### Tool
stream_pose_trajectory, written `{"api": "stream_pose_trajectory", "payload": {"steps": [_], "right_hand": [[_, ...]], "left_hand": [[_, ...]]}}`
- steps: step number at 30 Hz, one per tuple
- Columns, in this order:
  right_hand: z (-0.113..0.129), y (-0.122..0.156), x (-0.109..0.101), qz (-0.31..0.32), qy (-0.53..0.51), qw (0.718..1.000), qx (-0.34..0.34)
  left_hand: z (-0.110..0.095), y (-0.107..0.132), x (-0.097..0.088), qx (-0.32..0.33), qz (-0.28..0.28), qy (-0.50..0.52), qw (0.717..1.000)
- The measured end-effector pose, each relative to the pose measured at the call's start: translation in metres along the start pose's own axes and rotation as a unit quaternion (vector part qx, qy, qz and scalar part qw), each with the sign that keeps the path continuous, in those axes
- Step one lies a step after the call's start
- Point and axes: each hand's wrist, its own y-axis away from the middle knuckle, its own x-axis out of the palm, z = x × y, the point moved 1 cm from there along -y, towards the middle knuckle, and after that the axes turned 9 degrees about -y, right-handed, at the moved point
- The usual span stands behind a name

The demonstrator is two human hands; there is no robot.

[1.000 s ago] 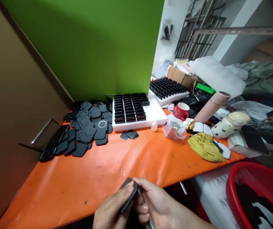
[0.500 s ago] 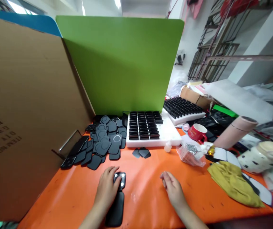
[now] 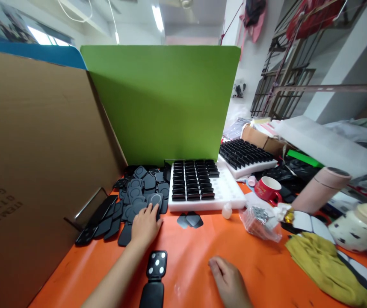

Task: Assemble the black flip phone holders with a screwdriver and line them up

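My left hand reaches over the near edge of a heap of flat black charger-like panels. Its fingers are stretched out and rest on a panel with a pale ring; I cannot tell whether they grip it. Below that hand, a hinged black piece lies unfolded on the orange table, its upper square showing several white dots. Over the table to the right, my right hand has its fingers curled and pressed together; whatever they may hold is hidden.
Thin dark plates lie before a white foam tray with rows of black pieces. A small bottle, a bag of metal parts, a red mug and a yellow cloth are rightward. Cardboard walls the left.
My left hand has let go of the dotted hinged piece and moved forward onto the heap. My right hand stays curled, lower in view. The camera has tilted up a little.
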Motion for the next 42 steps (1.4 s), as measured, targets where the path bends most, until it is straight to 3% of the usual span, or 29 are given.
{"api": "stream_pose_trajectory", "payload": {"steps": [5,11,14,21,24,27,31,35,39,42], "right_hand": [[-0.001,0.0,-0.001,-0.014,-0.03,0.999,-0.006],[-0.006,0.002,-0.002,0.007,0.051,0.998,-0.046],[-0.008,0.003,-0.002,0.005,0.074,0.996,-0.058],[-0.007,0.004,-0.001,0.0,0.071,0.996,-0.058],[-0.007,0.003,-0.001,0.007,0.056,0.997,-0.044],[-0.004,0.002,-0.003,0.0,0.021,0.999,-0.027],[0.008,-0.001,-0.006,-0.036,-0.095,0.994,0.03],[0.025,-0.003,-0.003,-0.04,-0.226,0.971,0.064],[0.031,0.001,0.0,-0.05,-0.28,0.954,0.096],[0.031,0.007,0.001,-0.037,-0.27,0.958,0.092]], "left_hand": [[-0.005,0.027,0.006,0.02,-0.004,-0.011,1.0],[0.031,0.044,0.007,-0.073,-0.001,-0.01,0.997],[0.047,0.048,0.011,-0.073,0.024,0.005,0.997],[0.046,0.055,0.0,-0.072,0.006,0.043,0.996],[0.034,0.066,-0.012,-0.069,-0.013,0.067,0.995],[0.008,0.086,-0.022,-0.039,-0.023,0.088,0.995],[-0.039,0.119,-0.027,0.07,-0.05,0.13,0.988],[-0.076,0.148,-0.027,0.162,-0.052,0.147,0.974],[-0.094,0.162,-0.028,0.209,-0.041,0.129,0.969],[-0.097,0.159,-0.027,0.226,-0.015,0.085,0.97]]}}
